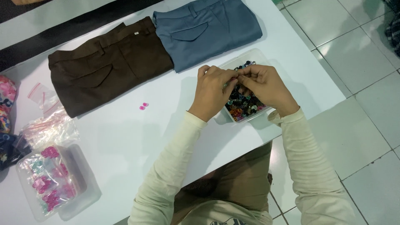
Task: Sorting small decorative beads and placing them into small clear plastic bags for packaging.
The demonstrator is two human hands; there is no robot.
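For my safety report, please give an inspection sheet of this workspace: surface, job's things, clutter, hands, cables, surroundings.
Surface: white table, tidy.
Job's things: clear box of mixed-colour beads; two pink beads lying loose on the table.
Clutter: folded brown trousers, folded blue trousers, small zip bags, clear tub of pink and green pieces.
Hands: left hand and right hand meet over the bead box, pinching something too small to tell.
Cables: nothing seen.
Surroundings: white tiled floor.

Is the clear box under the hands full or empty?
Nearly full. The clear box on the white table shows many small coloured beads packed across it, under the left hand and right hand.
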